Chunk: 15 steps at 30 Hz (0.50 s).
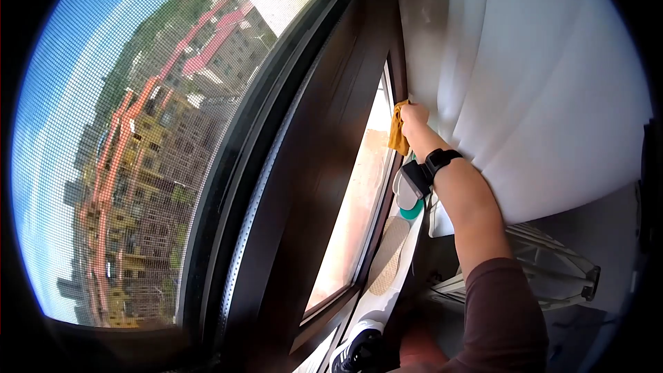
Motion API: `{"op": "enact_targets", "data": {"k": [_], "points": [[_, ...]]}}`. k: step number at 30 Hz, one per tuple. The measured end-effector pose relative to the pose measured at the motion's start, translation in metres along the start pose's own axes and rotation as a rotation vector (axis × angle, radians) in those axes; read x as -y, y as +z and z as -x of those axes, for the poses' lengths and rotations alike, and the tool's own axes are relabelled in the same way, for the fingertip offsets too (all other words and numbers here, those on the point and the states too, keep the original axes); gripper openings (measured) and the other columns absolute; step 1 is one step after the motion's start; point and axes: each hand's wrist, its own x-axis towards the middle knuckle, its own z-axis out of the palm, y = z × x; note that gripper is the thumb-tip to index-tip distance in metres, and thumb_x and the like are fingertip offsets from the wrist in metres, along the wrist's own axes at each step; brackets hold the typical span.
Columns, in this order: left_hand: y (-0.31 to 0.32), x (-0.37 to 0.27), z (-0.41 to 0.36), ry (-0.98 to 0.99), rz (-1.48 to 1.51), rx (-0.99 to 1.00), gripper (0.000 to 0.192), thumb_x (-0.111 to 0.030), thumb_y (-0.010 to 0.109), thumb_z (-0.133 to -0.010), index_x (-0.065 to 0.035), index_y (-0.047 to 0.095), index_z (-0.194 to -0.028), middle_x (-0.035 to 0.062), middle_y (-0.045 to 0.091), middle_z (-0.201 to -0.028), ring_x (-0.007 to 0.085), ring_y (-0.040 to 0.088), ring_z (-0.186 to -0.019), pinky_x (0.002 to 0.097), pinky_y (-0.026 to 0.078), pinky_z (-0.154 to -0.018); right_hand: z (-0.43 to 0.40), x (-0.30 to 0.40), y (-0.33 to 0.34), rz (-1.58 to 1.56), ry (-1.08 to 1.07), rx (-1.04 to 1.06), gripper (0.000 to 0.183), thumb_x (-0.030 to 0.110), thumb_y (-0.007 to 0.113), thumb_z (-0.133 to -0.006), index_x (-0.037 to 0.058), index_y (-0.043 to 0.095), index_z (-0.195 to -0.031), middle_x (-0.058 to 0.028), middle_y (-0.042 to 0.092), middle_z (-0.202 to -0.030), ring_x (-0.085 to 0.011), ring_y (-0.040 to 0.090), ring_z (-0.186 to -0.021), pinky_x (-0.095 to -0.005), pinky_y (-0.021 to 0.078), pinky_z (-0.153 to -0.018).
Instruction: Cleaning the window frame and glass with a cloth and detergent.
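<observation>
My right hand (414, 116) is closed on a mustard-yellow cloth (398, 129), which hangs from the fingers against the right edge of a dark brown window frame (331, 140). A black strap with a small device (417, 178) sits around the wrist. Beside the cloth is the lower glass pane (355, 207), bright with light. My left hand is out of view. Under the right forearm, shoe insoles (388, 254) lie on a narrow white sill (403, 269), one of them with a green heel part (412, 211).
A large mesh window screen (155, 140) fills the left side, with buildings beyond it. A pale curtain (538, 88) hangs at the right. Below it stands a folding metal rack (559, 269). My foot in a black shoe (362, 349) rests at the sill's near end.
</observation>
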Motion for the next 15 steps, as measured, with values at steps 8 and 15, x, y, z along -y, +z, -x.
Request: {"op": "enact_targets", "data": {"k": [8,15], "points": [[-0.005,0.003,0.024,0.072,0.025,-0.007,0.019,-0.008,0.057,-0.085,-0.0028,0.055,-0.103,0.013,0.062,-0.086,0.0213,0.06,-0.08,0.0335,0.048,-0.07,0.049,0.147,-0.008,-0.098,-0.166,0.349,0.02,-0.001,0.059,-0.073,-0.0098,0.058,-0.091,-0.018,0.06,-0.085,-0.0249,0.061,-0.072,-0.0346,0.0469,-0.057],[-0.005,0.008,0.044,0.085,0.032,-0.022,0.019,-0.009,0.058,-0.085,-0.0028,0.055,-0.103,0.0133,0.062,-0.086,0.0217,0.06,-0.08,0.0339,0.048,-0.071,0.067,0.153,-0.016,-0.581,-0.149,0.501,0.023,-0.005,0.057,-0.078,-0.0089,0.054,-0.1,-0.0155,0.059,-0.09,-0.0234,0.06,-0.079,-0.0322,0.0519,-0.068]]}}
